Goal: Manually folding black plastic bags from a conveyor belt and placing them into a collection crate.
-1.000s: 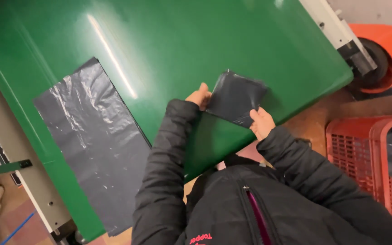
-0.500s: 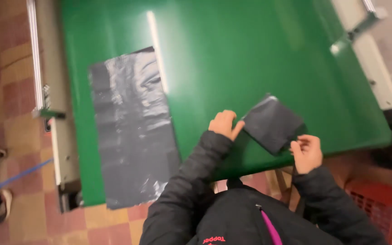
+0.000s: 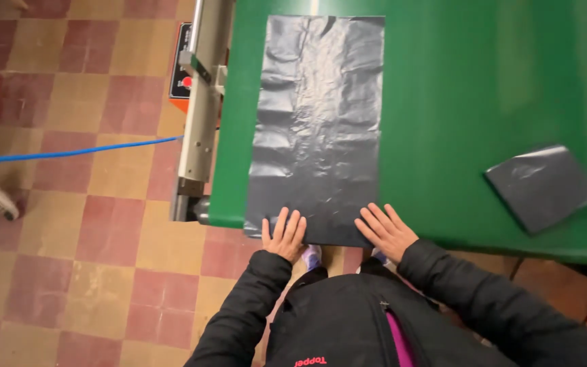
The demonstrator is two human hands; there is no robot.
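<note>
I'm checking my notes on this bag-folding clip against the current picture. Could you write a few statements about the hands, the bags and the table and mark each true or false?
1. Both hands rest on the near edge of the flat dark plastic bag. True: the left hand and the right hand lie flat on it, fingers spread.
2. The folded bag lies under the right hand. False: it lies apart, off to the right on the green table.
3. The flat bag is spread out lengthwise, away from the person. True.
4. The floor is plain grey concrete. False: the tiled floor is a red and tan checker.
5. A blue cable runs across the floor. True.
</note>
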